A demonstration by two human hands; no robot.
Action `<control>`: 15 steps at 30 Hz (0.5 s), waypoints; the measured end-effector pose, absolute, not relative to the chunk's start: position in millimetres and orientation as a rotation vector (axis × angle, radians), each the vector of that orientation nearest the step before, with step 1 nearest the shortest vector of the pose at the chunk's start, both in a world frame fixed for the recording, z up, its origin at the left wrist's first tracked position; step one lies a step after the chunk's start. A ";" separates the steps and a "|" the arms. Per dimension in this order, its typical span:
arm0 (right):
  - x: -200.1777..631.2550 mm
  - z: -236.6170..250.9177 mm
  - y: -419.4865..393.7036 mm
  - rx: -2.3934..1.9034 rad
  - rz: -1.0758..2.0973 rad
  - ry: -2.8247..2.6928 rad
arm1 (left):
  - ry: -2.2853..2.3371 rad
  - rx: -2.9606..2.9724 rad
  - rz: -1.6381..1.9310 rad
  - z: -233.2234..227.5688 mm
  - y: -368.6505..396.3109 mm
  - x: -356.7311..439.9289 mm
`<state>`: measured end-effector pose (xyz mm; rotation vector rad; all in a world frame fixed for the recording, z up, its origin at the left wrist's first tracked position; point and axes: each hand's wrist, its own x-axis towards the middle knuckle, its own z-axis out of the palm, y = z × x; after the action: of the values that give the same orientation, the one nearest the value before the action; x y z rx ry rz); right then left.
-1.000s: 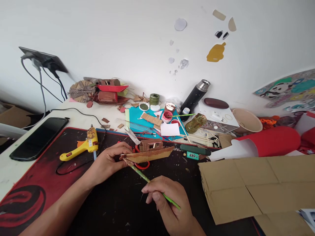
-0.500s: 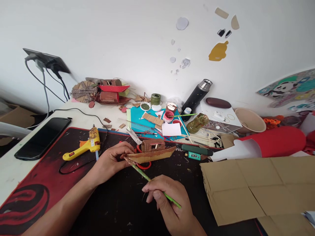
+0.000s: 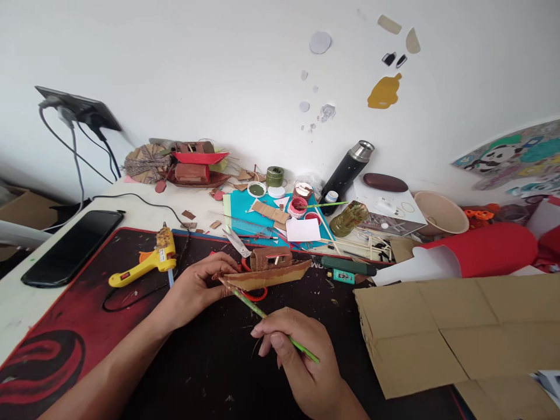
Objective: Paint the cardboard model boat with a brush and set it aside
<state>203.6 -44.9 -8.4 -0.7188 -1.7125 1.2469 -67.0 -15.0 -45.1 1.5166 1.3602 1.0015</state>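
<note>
My left hand is closed on the left end of a small cardboard model boat. Brown paint covers its cabin and upper edge, while bare tan cardboard shows lower on the side. Between the fingers of my right hand is a green paintbrush, slanting up to the left. Its tip touches the boat's side near my left fingers. Scissors with red-orange handles lie behind and beneath the boat, partly hidden by it.
A yellow glue gun and a phone lie at left. Paint jars, a black thermos and a murky jar stand behind. Folded cardboard covers the right. Other model boats sit at back left.
The view has shifted very slightly, so everything sits a little further left. Both hands keep their hold, and the brush tip stays at the boat's left end.
</note>
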 end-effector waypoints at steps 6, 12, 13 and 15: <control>208.3 -7.5 -45.7 -0.742 1.269 -1.685 | 1.376 1.512 1.015 -46.1 -15.7 -68.1; 216.2 -7.0 -48.7 -0.766 1.282 -1.636 | 1.401 1.512 1.016 -44.7 -15.5 -68.3; 218.1 -7.5 -49.2 -0.768 1.280 -1.623 | 1.406 1.507 1.020 -44.7 -15.4 -68.1; 221.9 -8.6 -50.5 -0.777 1.276 -1.597 | 1.409 1.497 1.026 -44.7 -15.1 -67.9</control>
<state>221.9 -50.5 -8.6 -0.7768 -1.5973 1.2765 -67.9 -15.1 -44.7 1.4971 1.4094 1.0257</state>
